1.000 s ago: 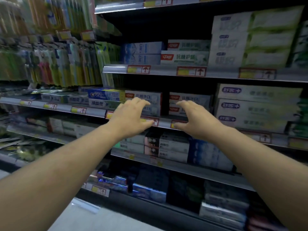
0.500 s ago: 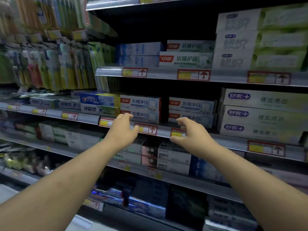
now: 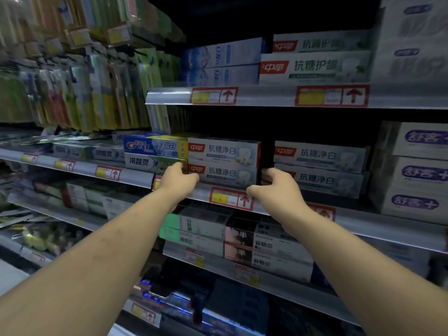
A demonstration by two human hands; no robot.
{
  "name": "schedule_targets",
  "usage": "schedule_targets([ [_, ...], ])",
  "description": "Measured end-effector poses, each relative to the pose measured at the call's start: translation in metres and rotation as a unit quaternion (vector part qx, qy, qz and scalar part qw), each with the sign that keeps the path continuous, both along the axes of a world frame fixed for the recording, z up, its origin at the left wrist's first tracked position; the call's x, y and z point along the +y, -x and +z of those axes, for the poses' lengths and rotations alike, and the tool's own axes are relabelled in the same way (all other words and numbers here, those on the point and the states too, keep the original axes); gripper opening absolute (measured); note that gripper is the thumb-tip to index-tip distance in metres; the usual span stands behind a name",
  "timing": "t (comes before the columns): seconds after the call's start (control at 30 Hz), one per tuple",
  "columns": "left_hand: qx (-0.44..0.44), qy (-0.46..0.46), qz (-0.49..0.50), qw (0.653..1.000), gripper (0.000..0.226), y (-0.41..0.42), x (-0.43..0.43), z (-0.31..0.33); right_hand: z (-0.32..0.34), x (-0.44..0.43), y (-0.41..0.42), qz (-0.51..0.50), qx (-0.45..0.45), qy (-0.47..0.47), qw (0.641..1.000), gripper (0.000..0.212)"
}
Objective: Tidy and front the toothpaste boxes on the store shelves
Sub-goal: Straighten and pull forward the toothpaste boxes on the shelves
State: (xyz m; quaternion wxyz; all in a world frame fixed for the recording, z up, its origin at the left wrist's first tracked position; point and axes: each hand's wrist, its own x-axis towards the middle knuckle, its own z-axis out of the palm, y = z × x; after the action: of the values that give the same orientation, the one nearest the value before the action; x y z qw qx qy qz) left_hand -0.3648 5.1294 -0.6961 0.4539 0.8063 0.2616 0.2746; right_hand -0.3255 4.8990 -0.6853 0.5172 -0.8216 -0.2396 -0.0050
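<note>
Now risen from the shelf [image 3: 363, 221] edge, the left hand [image 3: 177, 181] and right hand [image 3: 277, 189] clasp the lower toothpaste box [image 3: 223, 176] at nine and three o'clock.

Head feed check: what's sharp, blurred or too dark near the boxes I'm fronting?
Head view: the toothpaste boxes between left hand and right hand read sharp; hanging packs at left are smeared; the recess above the boxes is near black; bottom-shelf stock is dim.

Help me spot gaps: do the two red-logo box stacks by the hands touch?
Apart. The head view shows a dark gap between the left stack and the right stack.
</note>
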Motion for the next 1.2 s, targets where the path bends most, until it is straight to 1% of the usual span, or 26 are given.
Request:
schedule_targets([
  [0.17, -0.031, 0.033, 0.008, 0.999, 0.024, -0.008, 0.007, -0.003, -0.002, 0.009, -0.003, -0.008, 0.015, -0.026, 1.000, 0.062],
  [0.23, -0.040, 0.029, 0.012, 0.999, 0.028, -0.009, 0.007, -0.003, -0.001, 0.010, -0.003, -0.012, 0.015, -0.031, 0.999, 0.062],
  [0.33, -0.071, 0.006, 0.026, 0.997, 0.043, -0.009, 0.006, 0.001, 0.001, 0.008, -0.002, -0.013, 0.013, -0.046, 0.999, 0.068],
  [0.43, -0.091, 0.001, 0.009, 0.996, 0.041, -0.009, 0.006, 0.010, 0.004, 0.008, -0.003, -0.011, 0.011, -0.050, 0.999, 0.070],
  [0.53, -0.084, 0.031, -0.014, 0.996, 0.031, -0.009, 0.004, 0.020, 0.008, 0.011, -0.003, -0.002, 0.006, -0.050, 0.999, 0.070],
  [0.67, -0.112, 0.084, -0.022, 0.990, 0.016, -0.006, 0.000, 0.030, 0.008, 0.009, -0.006, -0.001, -0.003, -0.063, 0.998, 0.062],
  [0.73, -0.126, 0.091, -0.024, 0.988, 0.005, -0.002, -0.003, 0.035, 0.008, 0.005, -0.006, -0.003, -0.012, -0.068, 0.998, 0.065],
  [0.77, -0.132, 0.096, -0.027, 0.986, 0.004, 0.000, -0.005, 0.037, 0.009, 0.002, -0.005, -0.004, -0.018, -0.072, 0.997, 0.068],
  [0.83, -0.154, 0.112, -0.033, 0.981, 0.008, 0.000, -0.014, 0.040, 0.010, -0.008, -0.002, -0.011, -0.034, -0.084, 0.996, 0.072],
  [0.93, -0.199, 0.142, -0.046, 0.969, 0.019, -0.002, -0.039, 0.042, 0.006, -0.033, -0.001, -0.026, -0.046, -0.110, 0.993, 0.069],
  [1.0, -0.208, 0.155, -0.070, 0.963, 0.022, -0.003, -0.061, 0.038, 0.001, -0.054, 0.000, -0.042, -0.052, -0.123, 0.990, 0.067],
  [1.13, -0.199, 0.154, -0.120, 0.960, 0.029, -0.002, -0.103, 0.016, -0.011, -0.093, -0.003, -0.111, -0.080, -0.100, 0.986, 0.063],
  [1.2, -0.206, 0.150, -0.129, 0.958, 0.035, -0.004, -0.121, 0.005, -0.017, -0.108, -0.008, -0.141, -0.095, -0.086, 0.982, 0.062],
])
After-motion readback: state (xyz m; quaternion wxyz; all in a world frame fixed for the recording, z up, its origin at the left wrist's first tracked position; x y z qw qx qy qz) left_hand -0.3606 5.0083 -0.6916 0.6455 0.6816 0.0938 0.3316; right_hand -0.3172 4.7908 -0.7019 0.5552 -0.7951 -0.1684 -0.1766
